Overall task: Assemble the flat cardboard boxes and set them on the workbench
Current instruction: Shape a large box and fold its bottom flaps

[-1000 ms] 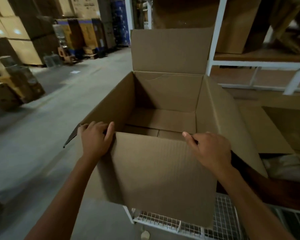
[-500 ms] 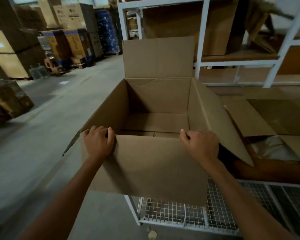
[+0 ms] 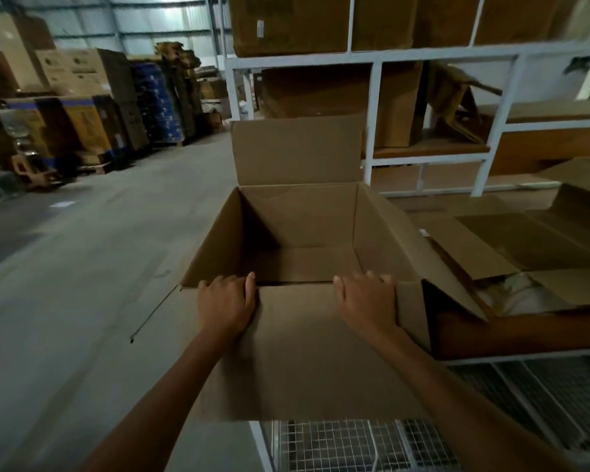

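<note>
An assembled brown cardboard box (image 3: 300, 229) stands open-topped in front of me, its far flap upright and its near flap hanging down toward me. My left hand (image 3: 226, 304) grips the near rim at the left, fingers curled over the edge. My right hand (image 3: 368, 301) grips the same rim at the right. The box's right side flap leans out over the workbench (image 3: 525, 338). Another open cardboard box (image 3: 539, 247) sits on the workbench to the right.
A white metal shelf frame (image 3: 375, 107) loaded with cardboard rises behind the bench. A wire-mesh shelf (image 3: 355, 444) lies under the bench. Concrete floor (image 3: 82, 284) stretches left, with stacked cartons and pallets (image 3: 92, 124) along the far left.
The box has moved forward and to the right toward the workbench while both hands keep hold of its near rim. My view has tilted up, showing more of the shelves.
</note>
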`<state>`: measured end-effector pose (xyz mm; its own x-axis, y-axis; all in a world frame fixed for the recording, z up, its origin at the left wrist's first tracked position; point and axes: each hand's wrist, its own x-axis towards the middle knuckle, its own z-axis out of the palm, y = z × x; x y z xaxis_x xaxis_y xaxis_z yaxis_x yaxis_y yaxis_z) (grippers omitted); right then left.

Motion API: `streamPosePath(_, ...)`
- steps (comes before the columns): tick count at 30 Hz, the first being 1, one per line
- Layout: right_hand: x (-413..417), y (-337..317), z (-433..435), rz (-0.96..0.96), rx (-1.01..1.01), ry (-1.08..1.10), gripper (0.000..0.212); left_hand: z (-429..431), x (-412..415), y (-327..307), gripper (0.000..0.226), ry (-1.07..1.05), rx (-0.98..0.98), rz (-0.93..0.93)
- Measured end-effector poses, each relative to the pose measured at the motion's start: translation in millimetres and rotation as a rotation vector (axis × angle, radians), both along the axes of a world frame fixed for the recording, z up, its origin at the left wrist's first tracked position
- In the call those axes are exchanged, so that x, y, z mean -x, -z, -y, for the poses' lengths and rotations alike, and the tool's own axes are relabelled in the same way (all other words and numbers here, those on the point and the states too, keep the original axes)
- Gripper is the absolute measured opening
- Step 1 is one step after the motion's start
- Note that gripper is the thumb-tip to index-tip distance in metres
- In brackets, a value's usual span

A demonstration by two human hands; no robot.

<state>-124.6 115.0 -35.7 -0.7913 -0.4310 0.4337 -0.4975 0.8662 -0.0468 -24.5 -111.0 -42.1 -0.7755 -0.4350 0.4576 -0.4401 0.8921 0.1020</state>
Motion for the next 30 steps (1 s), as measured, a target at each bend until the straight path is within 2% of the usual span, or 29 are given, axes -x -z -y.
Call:
streamPosePath(2, -1, 8, 6, -0.045, 0.088, 0.031, 0.055, 0, 2, 0, 0.051, 0.011, 0.000, -0.002)
streamPosePath(8, -2, 12, 6, -0.051, 0.122, 0.069, 0.049, 8, 5, 8, 0.058, 0.011, 0.019, 0.016)
streamPosePath(14, -5, 10, 7, 0.013, 0.064, 0.116, 0.057, 5, 2, 4, 0.059, 0.050, -0.028, -0.003)
streamPosePath(20, -11, -2, 2, 0.194, 0.067, 0.223, 0.052, -14, 1, 0, 0.063, 0.061, -0.017, 0.011)
streamPosePath(23, -16, -1, -3, 0.221, 0.092, 0.166, 0.052, -14, 0, -1, 0.062, 0.057, -0.014, 0.021)
streamPosePath(25, -19, -2, -11, 0.235, 0.110, 0.083, 0.052, -14, 1, -1, 0.060, 0.123, 0.016, 0.028)
streamPosePath(27, -25, -7, -24, 0.281, 0.181, -0.010, 0.053, -21, 5, -3, 0.056, 0.284, 0.018, 0.013)
streamPosePath(30, -46, -18, -49, 0.449, 0.514, -0.119, 0.059, -48, 5, -13, 0.065, 0.592, -0.116, -0.008)
